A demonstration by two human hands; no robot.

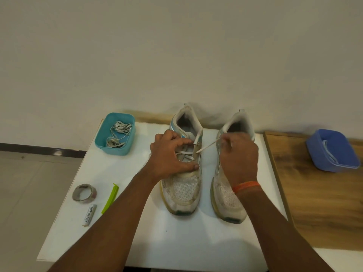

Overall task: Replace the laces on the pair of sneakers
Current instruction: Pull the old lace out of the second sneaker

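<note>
Two worn white sneakers stand side by side on the white table (176, 242), toes towards me. The left sneaker (182, 193) has a white lace (206, 147) threaded across its eyelets. My left hand (170, 160) rests on that shoe's lacing area, fingers curled at the upper eyelets and thumb pressed on the tongue's lower end. My right hand (238, 156) hovers over the right sneaker (227, 199) and pinches the free end of the lace, which runs taut from the left shoe's eyelet. The right shoe's eyelets are hidden behind that hand.
A teal tub (115, 134) with a bundle of greyish laces sits at the table's back left. A blue tub (332, 150) holding white laces stands on the wooden surface to the right. A tape roll (84, 193), a green clip (110, 201) and a small white tube (89, 214) lie front left.
</note>
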